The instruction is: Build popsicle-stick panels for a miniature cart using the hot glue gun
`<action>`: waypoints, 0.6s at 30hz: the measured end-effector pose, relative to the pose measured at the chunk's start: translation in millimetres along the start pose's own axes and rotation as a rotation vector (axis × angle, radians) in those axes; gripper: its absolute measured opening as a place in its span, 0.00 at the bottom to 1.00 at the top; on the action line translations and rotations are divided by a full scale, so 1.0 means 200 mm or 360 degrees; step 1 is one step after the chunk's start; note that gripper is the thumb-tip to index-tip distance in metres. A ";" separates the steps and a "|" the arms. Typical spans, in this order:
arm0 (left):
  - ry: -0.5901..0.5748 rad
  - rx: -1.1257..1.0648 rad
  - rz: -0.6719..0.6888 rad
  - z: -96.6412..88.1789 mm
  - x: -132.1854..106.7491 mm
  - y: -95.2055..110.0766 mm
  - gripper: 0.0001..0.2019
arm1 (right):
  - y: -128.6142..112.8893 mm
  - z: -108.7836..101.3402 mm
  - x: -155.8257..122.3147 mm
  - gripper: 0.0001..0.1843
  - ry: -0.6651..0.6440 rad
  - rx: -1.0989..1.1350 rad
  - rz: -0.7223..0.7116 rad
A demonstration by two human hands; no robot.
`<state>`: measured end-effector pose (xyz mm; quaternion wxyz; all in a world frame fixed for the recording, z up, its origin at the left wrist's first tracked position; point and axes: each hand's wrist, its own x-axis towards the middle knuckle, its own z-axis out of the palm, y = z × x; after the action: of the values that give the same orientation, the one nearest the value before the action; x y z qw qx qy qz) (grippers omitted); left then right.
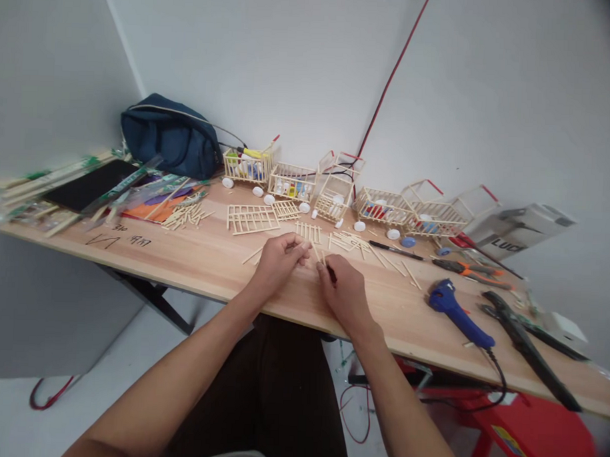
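Note:
My left hand rests on the wooden table with its fingers curled and pinched on a thin wooden stick. My right hand lies just right of it, fingers closed round a small dark tool, a pen or marker by its look, whose tip touches the same stick. Several loose sticks lie just beyond both hands. A flat stick grid lies farther left.
Several small stick carts with white wheels line the back. A blue glue gun, pliers and a black tool lie at right. A blue bag and packets of sticks occupy the left. A red stool stands below.

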<state>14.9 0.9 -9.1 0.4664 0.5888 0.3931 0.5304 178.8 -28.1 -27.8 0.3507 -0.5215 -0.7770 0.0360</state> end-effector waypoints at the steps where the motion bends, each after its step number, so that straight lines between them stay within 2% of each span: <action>1: -0.0020 -0.0037 -0.0032 0.00 0.00 -0.01 0.10 | 0.00 0.00 0.00 0.12 -0.0007 -0.0002 -0.0009; 7: -0.0078 -0.0186 -0.0092 0.00 0.02 -0.05 0.11 | 0.01 0.00 0.00 0.12 -0.0027 -0.0016 -0.0035; 15: -0.0100 -0.0203 -0.0053 -0.01 0.00 -0.03 0.13 | -0.01 -0.01 0.00 0.12 -0.0045 -0.0028 -0.0067; 18: -0.0081 -0.0297 -0.0124 0.00 0.00 -0.03 0.12 | -0.01 -0.01 0.00 0.12 -0.0065 -0.0013 -0.0085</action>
<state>14.5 2.9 -14.7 0.5493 0.5404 0.3525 0.5311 179.0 -29.7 -25.0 0.3334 -0.5011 -0.7979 0.0339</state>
